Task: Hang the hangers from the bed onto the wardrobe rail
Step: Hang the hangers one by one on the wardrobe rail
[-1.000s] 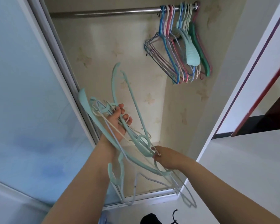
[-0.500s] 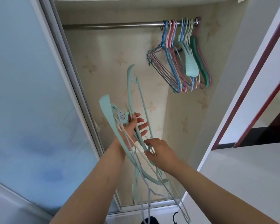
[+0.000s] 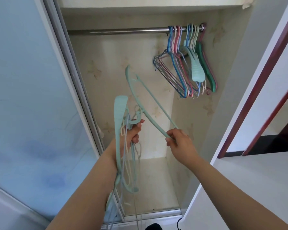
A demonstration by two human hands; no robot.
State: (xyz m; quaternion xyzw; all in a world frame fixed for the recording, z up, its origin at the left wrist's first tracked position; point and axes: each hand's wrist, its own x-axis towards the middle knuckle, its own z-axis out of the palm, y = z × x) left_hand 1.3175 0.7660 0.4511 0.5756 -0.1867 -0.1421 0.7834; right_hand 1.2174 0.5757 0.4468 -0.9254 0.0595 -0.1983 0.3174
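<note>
The left hand (image 3: 133,131) has its fingers closed round a bundle of hangers (image 3: 121,146). The right hand (image 3: 179,141) pinches one mint hanger (image 3: 146,100) at centre frame; the wardrobe rail (image 3: 123,30) runs at twelve o'clock.

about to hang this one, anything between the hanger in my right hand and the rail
Nothing visible. The mint hanger in the right hand has open air up to the rail; its left stretch is bare, with the hung hangers bunched at the right end.
</note>
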